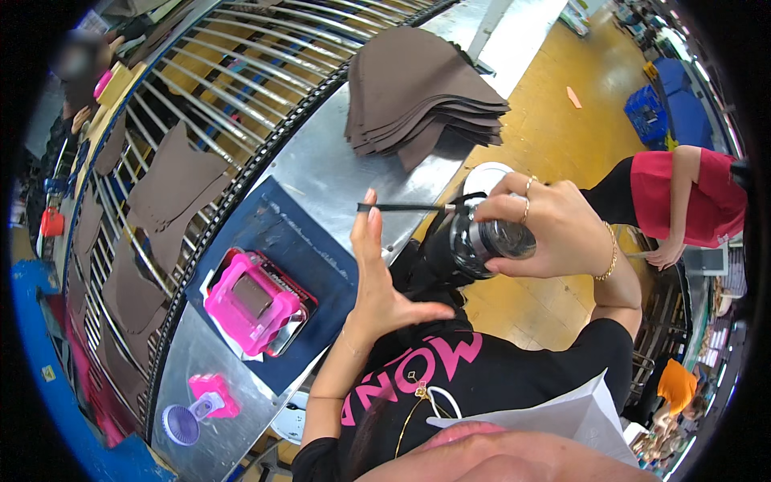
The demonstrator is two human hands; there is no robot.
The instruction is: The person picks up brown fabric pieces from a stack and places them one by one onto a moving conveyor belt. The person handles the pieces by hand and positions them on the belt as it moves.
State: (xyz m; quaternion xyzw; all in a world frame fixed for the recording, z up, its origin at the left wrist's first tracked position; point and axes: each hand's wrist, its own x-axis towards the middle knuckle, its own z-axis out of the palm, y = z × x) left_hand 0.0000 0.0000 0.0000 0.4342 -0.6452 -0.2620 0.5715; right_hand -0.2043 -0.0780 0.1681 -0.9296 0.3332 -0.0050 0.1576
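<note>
My right hand (550, 229) is wrapped around one end of a dark, shiny bottle (462, 249) with a see-through end, held in front of my body. A thin black strap (409, 208) runs from the bottle to my left hand (376, 281), where its loop sits around a fingertip. The left hand's fingers and thumb are spread apart, closed on nothing. Below and left of that hand, a pink plastic holder (250, 304) stands on a dark blue mat (309, 265), with a red and black item partly hidden behind it.
Stacked brown cut pieces (422, 88) lie on the metal table (321, 153). More brown pieces (173, 185) rest on the rack of metal bars (217, 64) to the left. A purple hand fan (183, 422) is at the near left. Another person (683, 197) in red stands at right.
</note>
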